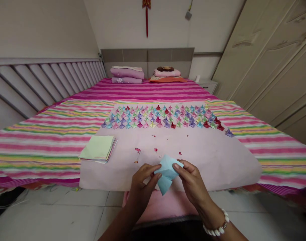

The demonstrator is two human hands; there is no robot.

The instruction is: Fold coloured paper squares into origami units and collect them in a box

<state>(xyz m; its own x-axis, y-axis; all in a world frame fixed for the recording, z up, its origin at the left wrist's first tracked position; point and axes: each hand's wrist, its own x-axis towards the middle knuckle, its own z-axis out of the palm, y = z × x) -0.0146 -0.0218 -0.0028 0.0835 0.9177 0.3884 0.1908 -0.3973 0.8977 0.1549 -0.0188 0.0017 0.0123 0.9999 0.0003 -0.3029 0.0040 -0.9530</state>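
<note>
A partly folded sheet of light blue origami paper (167,167) is held up between my two hands, above the near edge of the bed. My left hand (144,182) pinches its left corner between thumb and fingers. On the right side, my right hand (191,180) grips it with the thumb on top; a white bracelet (216,227) circles that wrist. One pointed flap of the paper hangs down toward me. Beyond the hands, several rows of small folded paper pieces (153,117) in many colours stand on a pale pink sheet (205,157).
A stack of square coloured paper (97,148), pale green on top, lies to the left. Small dark red marks or scraps (137,150) dot the sheet. Folded bedding (127,74) sits by the headboard (132,55). A railing (49,83) runs left; wardrobe doors (276,63) stand right.
</note>
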